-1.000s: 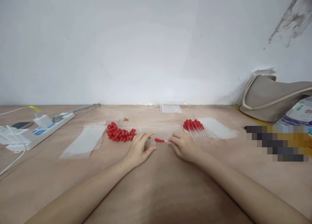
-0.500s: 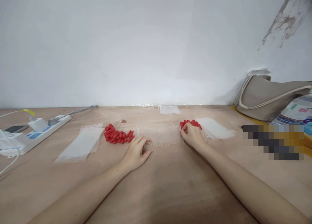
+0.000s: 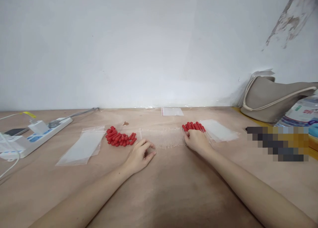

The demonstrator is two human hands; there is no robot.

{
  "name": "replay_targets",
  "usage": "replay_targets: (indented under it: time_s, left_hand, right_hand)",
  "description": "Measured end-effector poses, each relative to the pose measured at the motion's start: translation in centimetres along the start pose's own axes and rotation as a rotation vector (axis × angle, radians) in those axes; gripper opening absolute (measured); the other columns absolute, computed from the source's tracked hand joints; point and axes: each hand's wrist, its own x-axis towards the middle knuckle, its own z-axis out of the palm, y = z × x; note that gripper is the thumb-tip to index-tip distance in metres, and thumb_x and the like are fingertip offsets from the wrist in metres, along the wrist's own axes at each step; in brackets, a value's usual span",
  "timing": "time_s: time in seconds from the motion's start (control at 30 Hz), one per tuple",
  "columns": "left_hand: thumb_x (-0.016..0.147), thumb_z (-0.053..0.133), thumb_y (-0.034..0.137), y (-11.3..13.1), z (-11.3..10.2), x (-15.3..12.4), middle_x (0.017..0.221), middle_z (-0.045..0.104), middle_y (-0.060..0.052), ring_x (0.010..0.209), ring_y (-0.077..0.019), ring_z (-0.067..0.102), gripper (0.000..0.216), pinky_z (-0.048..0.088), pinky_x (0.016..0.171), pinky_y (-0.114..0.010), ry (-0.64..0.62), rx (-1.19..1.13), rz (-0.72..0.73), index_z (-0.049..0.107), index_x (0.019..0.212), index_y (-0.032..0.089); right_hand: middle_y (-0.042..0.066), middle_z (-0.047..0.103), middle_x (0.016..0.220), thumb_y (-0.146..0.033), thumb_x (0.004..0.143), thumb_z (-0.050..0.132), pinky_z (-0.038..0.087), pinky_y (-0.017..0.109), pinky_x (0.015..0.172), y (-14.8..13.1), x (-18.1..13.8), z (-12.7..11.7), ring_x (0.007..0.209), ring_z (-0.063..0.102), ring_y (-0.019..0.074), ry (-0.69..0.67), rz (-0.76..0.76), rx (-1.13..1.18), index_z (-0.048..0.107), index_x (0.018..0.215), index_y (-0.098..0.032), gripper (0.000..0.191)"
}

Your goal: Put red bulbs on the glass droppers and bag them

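Observation:
Thin clear tubes [image 3: 169, 138] lie side by side in a row on the brown tabletop. My left hand [image 3: 141, 155] rests at the row's left end, thumb apart from the loosely curved fingers, with nothing seen in it. Beyond it sits a pile of red rubber bulbs [image 3: 120, 138]. At the row's right end my right hand [image 3: 197, 141] is closed, fingertips down on a dropper, a clear tube with a red bulb [image 3: 184, 128]. Several more red bulbs [image 3: 196, 126] line up above its knuckles, their tubes mostly hidden by the hand.
Clear plastic bags lie in a left stack [image 3: 81, 145] and a right stack [image 3: 218, 130]; a small zip bag [image 3: 172, 112] is near the wall. At left are a power strip [image 3: 49, 135] and a phone [image 3: 16, 131]. A grey bag [image 3: 280, 95] and bottle [image 3: 301, 112] stand right.
My right hand has lowered slightly and turned knuckles up, uncovering more of the red bulbs behind it. The left hand has barely moved.

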Motion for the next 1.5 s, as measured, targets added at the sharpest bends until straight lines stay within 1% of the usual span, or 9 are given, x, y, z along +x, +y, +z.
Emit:
replay_targets:
  time_s: [0.37, 0.6, 0.73, 0.83, 0.93, 1.03, 1.17, 1.33, 1.5]
  left_hand:
    - [0.078, 0.050, 0.023, -0.1, 0.1, -0.1, 0.085, 0.051, -0.003, 0.065, -0.0123, 0.050, 0.011, 0.042, 0.062, -0.026, -0.011, -0.002, -0.016, 0.054, 0.087, 0.019]
    - [0.078, 0.051, 0.027, 0.2, 0.1, 0.1, 0.081, 0.053, -0.003, 0.073, -0.0156, 0.049, 0.011, 0.039, 0.069, -0.030, 0.061, 0.095, 0.008, 0.057, 0.082, 0.018]
    - [0.078, 0.050, 0.030, -0.6, -1.8, 0.9, 0.079, 0.054, -0.004, 0.079, -0.0193, 0.049, 0.014, 0.035, 0.071, -0.033, 0.163, 0.309, -0.139, 0.057, 0.073, 0.019]
    - [0.075, 0.052, 0.033, -1.8, -4.1, 1.4, 0.080, 0.055, -0.005, 0.083, -0.0231, 0.048, 0.017, 0.033, 0.071, -0.036, 0.144, 0.478, -0.283, 0.056, 0.067, 0.019]
    - [0.072, 0.052, 0.039, -2.6, -5.7, 1.4, 0.087, 0.055, -0.007, 0.087, -0.0255, 0.047, 0.022, 0.032, 0.076, -0.040, 0.068, 0.596, -0.336, 0.058, 0.064, 0.019]
    - [0.073, 0.049, 0.042, -2.4, -5.9, 1.0, 0.090, 0.054, -0.008, 0.087, -0.0257, 0.047, 0.026, 0.032, 0.077, -0.040, 0.012, 0.675, -0.315, 0.060, 0.067, 0.019]
    - [0.076, 0.045, 0.038, -1.8, -5.5, 0.8, 0.086, 0.055, -0.010, 0.089, -0.0270, 0.047, 0.028, 0.032, 0.077, -0.041, -0.022, 0.749, -0.257, 0.063, 0.075, 0.017]
    - [0.076, 0.044, 0.031, -0.9, -5.8, 1.1, 0.080, 0.056, -0.009, 0.084, -0.0254, 0.049, 0.024, 0.032, 0.076, -0.041, 0.012, 0.717, -0.267, 0.062, 0.069, 0.016]
    - [0.073, 0.049, 0.026, 1.0, -4.2, 0.6, 0.079, 0.053, -0.006, 0.080, -0.0209, 0.048, 0.014, 0.037, 0.073, -0.034, 0.085, 0.443, -0.107, 0.056, 0.067, 0.016]
  right_hand:
    - [0.012, 0.064, 0.071, -0.021, 0.069, 0.048, 0.036, 0.029, 0.055, -0.7, 0.4, -1.2, 0.071, 0.060, 0.0254, -0.227, 0.041, -0.069, 0.063, 0.068, -0.014, 0.017]
    - [0.015, 0.064, 0.073, -0.023, 0.075, 0.041, 0.036, 0.031, 0.061, -0.8, 0.4, -1.0, 0.072, 0.059, 0.0250, -0.241, 0.060, -0.045, 0.064, 0.070, -0.011, 0.027]
    - [0.010, 0.061, 0.063, -0.031, 0.079, 0.041, 0.036, 0.031, 0.066, -0.3, 0.9, -1.4, 0.068, 0.057, 0.0214, -0.205, 0.093, 0.115, 0.059, 0.058, -0.015, 0.033]
    - [0.006, 0.058, 0.059, -0.033, 0.080, 0.041, 0.035, 0.030, 0.065, -0.3, 0.8, -1.4, 0.064, 0.055, 0.0182, -0.130, 0.075, 0.228, 0.056, 0.058, -0.016, 0.032]
    - [0.007, 0.058, 0.068, -0.028, 0.081, 0.040, 0.035, 0.028, 0.058, -1.0, -0.3, -0.5, 0.061, 0.053, 0.0173, 0.037, -0.058, 0.313, 0.053, 0.072, -0.016, 0.020]
    - [0.007, 0.056, 0.071, -0.023, 0.082, 0.038, 0.038, 0.029, 0.059, -2.3, -2.2, 1.0, 0.065, 0.051, 0.0176, 0.209, -0.387, 0.427, 0.050, 0.076, -0.017, 0.015]
    - [0.006, 0.058, 0.075, -0.018, 0.084, 0.039, 0.042, 0.031, 0.066, -3.6, -4.1, 2.1, 0.071, 0.053, 0.0180, 0.219, -0.687, 0.501, 0.052, 0.088, -0.020, 0.015]
    - [0.008, 0.059, 0.086, -0.012, 0.084, 0.036, 0.043, 0.032, 0.070, -3.6, -4.2, 2.8, 0.078, 0.053, 0.0183, 0.268, -0.748, 0.489, 0.044, 0.117, -0.019, 0.035]
    - [0.009, 0.056, 0.090, -0.010, 0.083, 0.033, 0.043, 0.030, 0.071, -3.2, -3.7, 3.2, 0.082, 0.053, 0.0171, 0.273, -0.688, 0.524, 0.052, 0.104, -0.018, 0.030]
